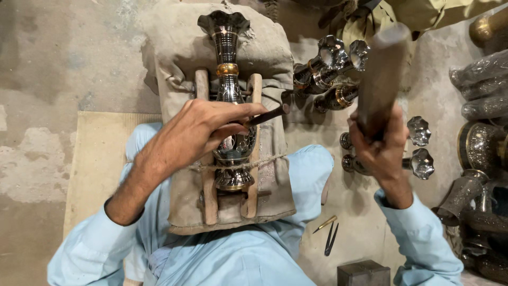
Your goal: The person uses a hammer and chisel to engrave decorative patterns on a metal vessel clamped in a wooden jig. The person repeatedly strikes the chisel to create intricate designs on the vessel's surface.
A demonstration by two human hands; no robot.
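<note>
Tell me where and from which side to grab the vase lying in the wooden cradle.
Grip the vase at its narrow neck just below the gold band, coming from above. It lies lengthwise between two wooden rails that block the sides, a cord ties down the belly, and the left hand covers the middle.

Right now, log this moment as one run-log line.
left hand: holds chisel on vase | right hand: raised mallet | vase: tied in wooden cradle
</note>
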